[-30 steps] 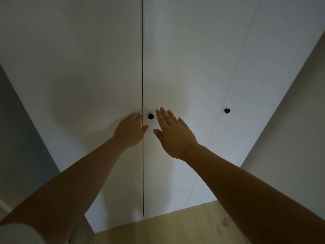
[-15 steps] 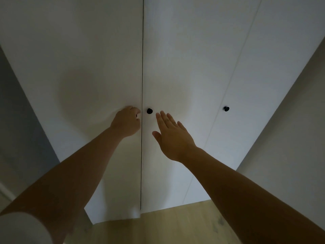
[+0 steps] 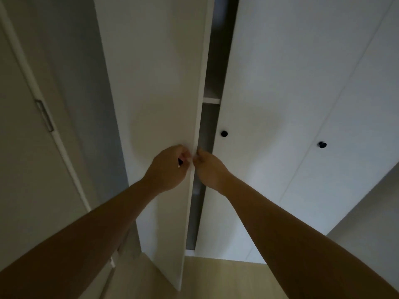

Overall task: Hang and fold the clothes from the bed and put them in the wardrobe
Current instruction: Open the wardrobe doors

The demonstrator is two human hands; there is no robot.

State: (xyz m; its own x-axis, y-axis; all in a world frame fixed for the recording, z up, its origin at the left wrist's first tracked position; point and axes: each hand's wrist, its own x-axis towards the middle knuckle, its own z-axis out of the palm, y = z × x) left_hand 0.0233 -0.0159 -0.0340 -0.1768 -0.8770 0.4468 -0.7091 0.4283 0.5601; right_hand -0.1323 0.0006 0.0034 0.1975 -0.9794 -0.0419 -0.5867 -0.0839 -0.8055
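**Wardrobe** [image 3: 302,50]: white, flat-fronted, tall, three doors in view.
- **Left door** [image 3: 155,83]: ajar, its free edge turned toward the near side so the thin white edge shows.
- **Opening** [image 3: 207,130]: a narrow dark gap between left door and middle door, with a grey interior and one white shelf [image 3: 211,101] across it.
- **Middle door** [image 3: 269,93]: closed, with a small round black knob [image 3: 224,133] near its left edge.
- **Right door** [image 3: 362,117]: closed, with a second black knob [image 3: 322,144].

Arms stretched forward, left hand [image 3: 168,169] gripping knob [image 3: 180,161] (fingers curled), right hand [image 3: 209,169] curled round door edge [image 3: 201,83]
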